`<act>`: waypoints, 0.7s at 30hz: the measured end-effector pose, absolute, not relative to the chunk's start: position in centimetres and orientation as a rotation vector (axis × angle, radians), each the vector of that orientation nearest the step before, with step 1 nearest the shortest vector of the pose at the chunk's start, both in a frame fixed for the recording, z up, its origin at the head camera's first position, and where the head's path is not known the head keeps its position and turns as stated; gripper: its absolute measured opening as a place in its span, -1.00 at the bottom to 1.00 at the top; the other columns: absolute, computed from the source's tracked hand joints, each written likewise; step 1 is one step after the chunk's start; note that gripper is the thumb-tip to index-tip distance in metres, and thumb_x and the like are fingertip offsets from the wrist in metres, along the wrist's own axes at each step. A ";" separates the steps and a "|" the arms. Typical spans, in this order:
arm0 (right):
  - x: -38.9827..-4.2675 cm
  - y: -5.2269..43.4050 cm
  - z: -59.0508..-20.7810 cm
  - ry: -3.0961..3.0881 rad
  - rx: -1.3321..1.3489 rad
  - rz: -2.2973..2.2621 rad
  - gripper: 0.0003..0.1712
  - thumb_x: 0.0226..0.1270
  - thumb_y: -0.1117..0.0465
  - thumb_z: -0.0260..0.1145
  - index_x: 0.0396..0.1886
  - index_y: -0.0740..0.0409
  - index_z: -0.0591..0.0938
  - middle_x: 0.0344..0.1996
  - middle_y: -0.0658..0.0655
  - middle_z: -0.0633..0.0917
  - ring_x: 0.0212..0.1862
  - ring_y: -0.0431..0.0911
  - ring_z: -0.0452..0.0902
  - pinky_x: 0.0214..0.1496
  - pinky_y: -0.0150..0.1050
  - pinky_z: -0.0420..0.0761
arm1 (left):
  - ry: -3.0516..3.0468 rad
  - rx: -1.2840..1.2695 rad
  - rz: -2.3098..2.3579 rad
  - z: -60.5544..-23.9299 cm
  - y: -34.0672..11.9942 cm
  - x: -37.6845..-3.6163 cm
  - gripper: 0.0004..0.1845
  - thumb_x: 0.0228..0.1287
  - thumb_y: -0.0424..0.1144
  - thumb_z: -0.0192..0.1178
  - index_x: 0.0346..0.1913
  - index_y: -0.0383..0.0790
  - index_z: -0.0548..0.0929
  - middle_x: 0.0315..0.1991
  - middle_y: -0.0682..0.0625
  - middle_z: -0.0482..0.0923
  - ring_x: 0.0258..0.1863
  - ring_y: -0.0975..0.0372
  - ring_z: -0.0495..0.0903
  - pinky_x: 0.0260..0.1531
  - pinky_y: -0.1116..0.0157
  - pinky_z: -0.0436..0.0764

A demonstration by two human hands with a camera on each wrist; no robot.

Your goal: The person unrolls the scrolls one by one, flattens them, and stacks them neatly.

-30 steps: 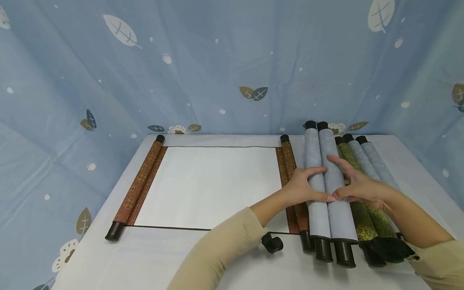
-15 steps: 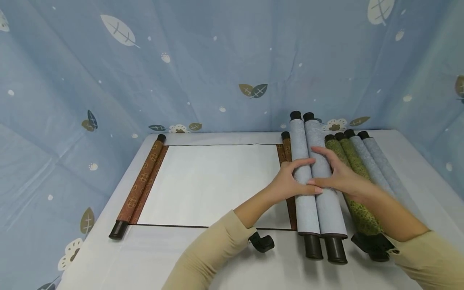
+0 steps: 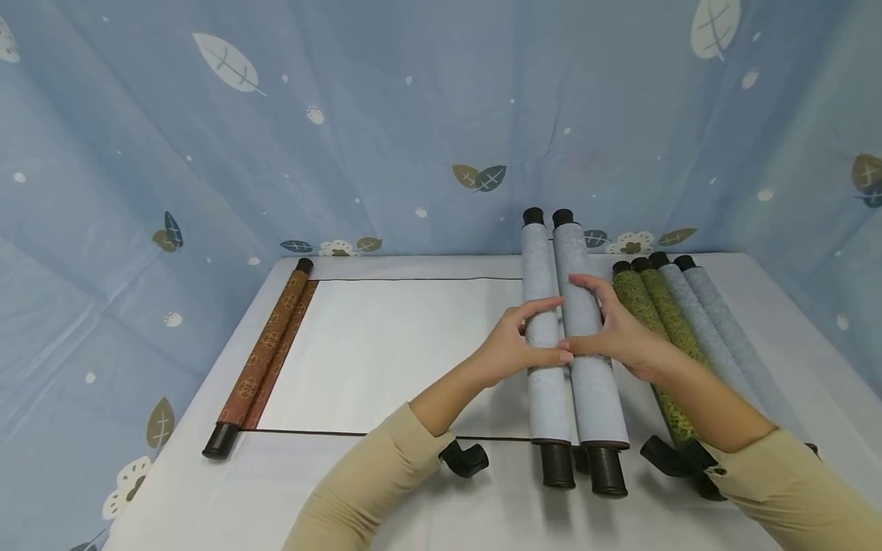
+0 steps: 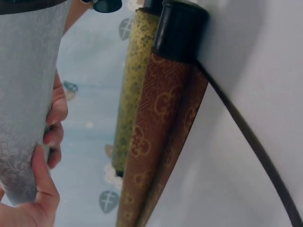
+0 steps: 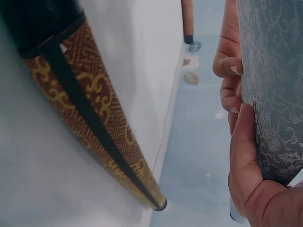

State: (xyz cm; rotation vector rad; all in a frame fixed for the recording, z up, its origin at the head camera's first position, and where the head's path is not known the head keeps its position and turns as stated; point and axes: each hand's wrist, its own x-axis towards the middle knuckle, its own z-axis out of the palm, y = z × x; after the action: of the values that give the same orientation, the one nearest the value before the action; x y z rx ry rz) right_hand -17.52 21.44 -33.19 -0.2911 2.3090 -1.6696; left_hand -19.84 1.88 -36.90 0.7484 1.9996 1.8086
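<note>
Gripping a grey scroll (image 3: pixel 566 337) from both sides, the left hand (image 3: pixel 513 353) and right hand (image 3: pixel 613 333) curl their fingers around it above the open brown scroll (image 3: pixel 386 352). Left wrist view: fingertips (image 4: pixel 56 116) wrap its fabric. Right wrist view: thumb (image 5: pixel 246 156) presses it.

In the head view the lifted grey-blue scroll pair (image 3: pixel 568 337) hides the right roller of the open brown scroll (image 3: pixel 386 352); only a dark cap shows between their ends. Forearms cover the near ends of the green scrolls (image 3: pixel 651 321). Both wrist views cut the grey scroll at the frame edge.
</note>
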 end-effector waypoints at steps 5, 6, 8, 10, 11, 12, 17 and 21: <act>-17.4 20.7 -32.9 2.301 -0.291 -1.665 0.17 0.13 0.30 0.38 0.50 -0.06 -0.22 0.29 0.44 0.00 0.16 0.28 0.20 -0.05 -0.04 0.41 | 1.997 0.712 1.808 -36.5 0.8 -19.6 -0.23 0.06 -0.34 0.37 0.36 0.12 0.35 0.33 0.04 0.23 0.02 0.25 0.43 -0.17 0.29 0.54; -17.4 20.6 -32.9 2.302 -0.290 -1.665 0.16 0.13 0.30 0.38 0.50 -0.06 -0.22 0.30 0.43 0.00 0.17 0.28 0.21 -0.05 -0.04 0.42 | 2.002 0.711 1.803 -36.4 0.6 -19.6 -0.23 0.07 -0.35 0.37 0.36 0.12 0.35 0.32 0.05 0.23 0.03 0.24 0.42 -0.16 0.29 0.54; -17.5 20.3 -32.8 2.301 -0.292 -1.667 0.16 0.13 0.31 0.37 0.50 -0.05 -0.23 0.29 0.44 0.02 0.17 0.29 0.21 -0.05 -0.03 0.42 | 2.007 0.710 1.794 -36.3 0.2 -19.7 -0.22 0.07 -0.35 0.36 0.37 0.12 0.33 0.32 0.03 0.21 0.04 0.23 0.40 -0.15 0.28 0.53; -17.5 20.1 -32.8 2.299 -0.299 -1.671 0.16 0.13 0.32 0.37 0.50 -0.04 -0.23 0.30 0.44 0.01 0.18 0.30 0.20 -0.04 -0.02 0.42 | 2.011 0.703 1.783 -36.2 -0.2 -19.7 -0.21 0.07 -0.36 0.36 0.38 0.11 0.32 0.32 0.00 0.21 0.05 0.22 0.39 -0.14 0.28 0.53; -17.5 20.0 -32.8 2.293 -0.301 -1.671 0.17 0.13 0.33 0.37 0.49 -0.03 -0.24 0.30 0.44 0.00 0.19 0.30 0.19 -0.03 -0.02 0.41 | 2.010 0.697 1.780 -36.1 -0.4 -19.7 -0.21 0.07 -0.37 0.35 0.38 0.09 0.32 0.31 -0.02 0.21 0.04 0.21 0.39 -0.13 0.27 0.53; -17.6 19.8 -32.9 2.287 -0.308 -1.676 0.17 0.12 0.35 0.36 0.49 -0.02 -0.24 0.31 0.44 -0.01 0.19 0.31 0.18 -0.03 -0.02 0.41 | 2.006 0.687 1.777 -36.1 -0.7 -19.7 -0.21 0.07 -0.38 0.34 0.38 0.09 0.32 0.30 -0.04 0.21 0.05 0.21 0.39 -0.13 0.27 0.53; -17.6 19.3 -33.0 2.233 -0.316 -1.692 0.18 0.11 0.37 0.34 0.50 -0.04 -0.25 0.29 0.49 -0.01 0.18 0.35 0.19 -0.08 -0.03 0.46 | 2.006 0.636 1.757 -36.1 -1.8 -19.6 -0.20 0.07 -0.40 0.32 0.39 0.11 0.31 0.30 -0.05 0.21 0.07 0.17 0.38 -0.12 0.23 0.53; -17.6 18.9 -33.0 2.182 -0.333 -1.697 0.17 0.14 0.37 0.29 0.51 -0.09 -0.28 0.35 0.47 -0.09 0.22 0.37 0.14 -0.07 -0.01 0.46 | 2.056 0.611 1.747 -36.1 -2.4 -19.5 -0.23 0.05 -0.35 0.36 0.36 0.13 0.35 0.30 -0.01 0.23 0.10 0.17 0.37 -0.09 0.22 0.52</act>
State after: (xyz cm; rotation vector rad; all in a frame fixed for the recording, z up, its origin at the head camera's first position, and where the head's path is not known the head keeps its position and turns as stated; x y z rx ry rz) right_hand -17.64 18.93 -33.00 -0.3330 2.1818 -1.6969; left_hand -19.54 -2.37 -36.11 0.6114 2.0555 1.7469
